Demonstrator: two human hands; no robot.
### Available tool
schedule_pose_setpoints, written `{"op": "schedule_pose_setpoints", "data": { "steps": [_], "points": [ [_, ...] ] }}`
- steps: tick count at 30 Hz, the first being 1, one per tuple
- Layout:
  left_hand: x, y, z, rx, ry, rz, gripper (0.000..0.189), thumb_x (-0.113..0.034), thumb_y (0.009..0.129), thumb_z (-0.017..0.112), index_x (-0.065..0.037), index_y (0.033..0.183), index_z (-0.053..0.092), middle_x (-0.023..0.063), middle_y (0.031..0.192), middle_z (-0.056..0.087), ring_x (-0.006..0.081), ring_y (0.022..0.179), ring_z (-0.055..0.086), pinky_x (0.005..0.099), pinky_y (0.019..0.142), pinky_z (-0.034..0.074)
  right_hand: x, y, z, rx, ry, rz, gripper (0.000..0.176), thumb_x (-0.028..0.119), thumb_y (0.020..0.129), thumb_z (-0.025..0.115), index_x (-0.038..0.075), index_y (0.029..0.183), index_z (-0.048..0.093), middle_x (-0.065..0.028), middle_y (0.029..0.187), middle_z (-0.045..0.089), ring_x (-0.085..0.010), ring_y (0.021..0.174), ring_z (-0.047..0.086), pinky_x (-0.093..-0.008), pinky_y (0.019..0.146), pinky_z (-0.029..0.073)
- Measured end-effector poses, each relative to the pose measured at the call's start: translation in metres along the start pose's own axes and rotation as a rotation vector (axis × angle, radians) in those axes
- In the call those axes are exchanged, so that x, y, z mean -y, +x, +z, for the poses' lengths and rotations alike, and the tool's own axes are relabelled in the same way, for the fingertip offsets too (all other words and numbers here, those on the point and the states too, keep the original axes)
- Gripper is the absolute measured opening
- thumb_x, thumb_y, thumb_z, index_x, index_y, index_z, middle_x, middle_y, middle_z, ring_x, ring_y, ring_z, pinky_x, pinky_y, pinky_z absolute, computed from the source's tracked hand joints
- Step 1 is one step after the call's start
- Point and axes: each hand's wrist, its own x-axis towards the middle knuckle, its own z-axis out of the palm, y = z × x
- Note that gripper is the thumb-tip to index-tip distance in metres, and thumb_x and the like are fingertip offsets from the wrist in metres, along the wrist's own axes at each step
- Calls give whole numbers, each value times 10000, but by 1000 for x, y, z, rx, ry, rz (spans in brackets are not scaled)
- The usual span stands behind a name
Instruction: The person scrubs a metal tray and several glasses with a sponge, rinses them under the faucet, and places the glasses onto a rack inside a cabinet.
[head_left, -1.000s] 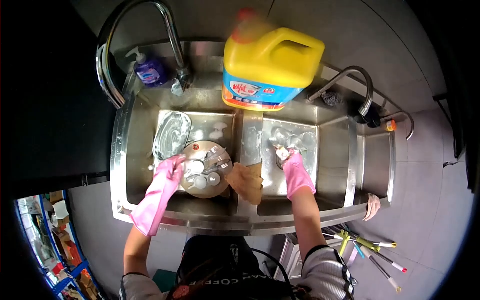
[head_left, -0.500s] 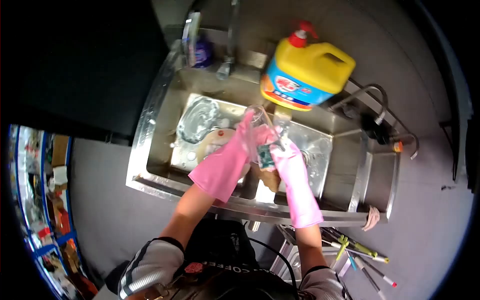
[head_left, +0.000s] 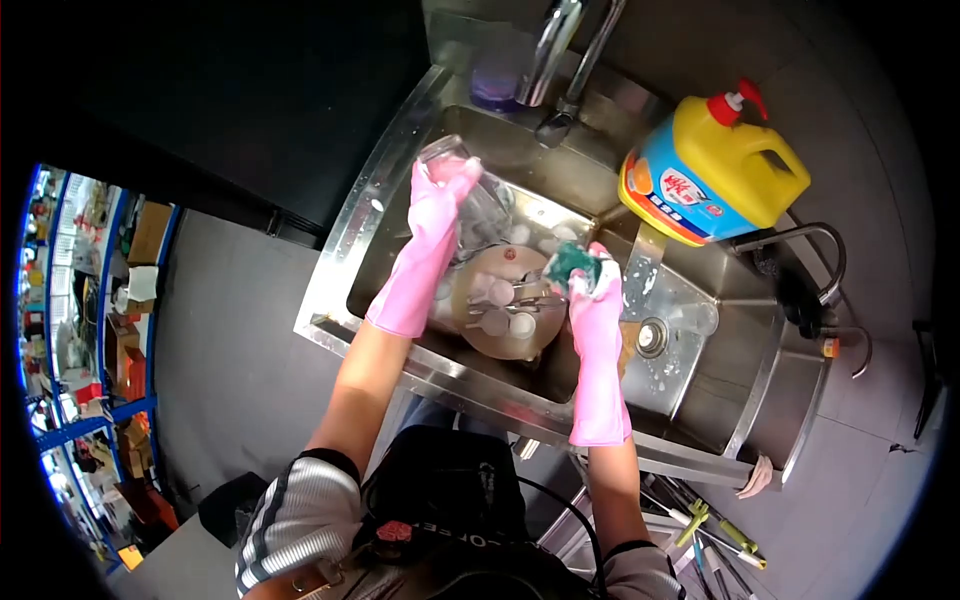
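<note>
Pink rubber gloves cover both hands. My left hand [head_left: 440,198] is closed around a clear glass [head_left: 443,149], raised over the left side of the sink. In my right hand [head_left: 594,295] is a green scouring sponge [head_left: 571,266], with white foam on the glove's fingertips. Between the hands, lower in the left basin, lies a round cream-coloured bowl [head_left: 508,343] holding spoons and small white pieces. Part of a clear, foamy vessel [head_left: 487,213] shows behind my left hand.
A yellow detergent jug [head_left: 735,150] with a red pump stands behind the right basin [head_left: 690,340]. Two chrome taps [head_left: 556,128] rise at the back. A purple bottle [head_left: 495,88] is beside them. Mop and brush handles [head_left: 715,530] lean below at right.
My hands have moved apart. The left carried the glass away from the sponge, up and to the left; the right shifted slightly right with the sponge. The camera view has also turned.
</note>
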Motion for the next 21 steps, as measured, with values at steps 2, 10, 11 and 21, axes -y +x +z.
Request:
{"op": "schedule_pose_setpoints", "data": {
  "steps": [2,10,11,21],
  "points": [
    [-1,2,-7,-108,-264,-310,357,-296,888,676,-81,1162,593,129,1038,682,250,927,647,427,859,535,-15,-6,24,-158,167,-267,406,15,943,586,51,1339,506,-101,1153,601,-237,1113,598,-337,943,508],
    [5,-35,-3,75,-281,-703,459,-431,934,525,-36,1137,637,169,948,695,239,728,653,372,573,549,30,-33,67,241,-345,-595,278,103,807,720,74,1082,689,-97,1042,719,-238,956,694,-332,811,544],
    [7,-37,-6,9,-322,-721,397,-373,923,566,-62,1168,592,179,932,679,261,740,648,402,594,549,31,-35,69,283,-493,-653,310,135,816,717,74,1117,673,-110,1006,721,-250,930,695,-345,786,547],
    [-23,-95,44,-113,24,-514,408,-104,926,599,-179,1251,364,42,1167,568,212,1013,629,406,711,535,-25,-19,82,691,-799,-383,461,327,1029,389,140,1448,431,-50,1336,578,-176,1161,568,-298,867,507]
  ]
}}
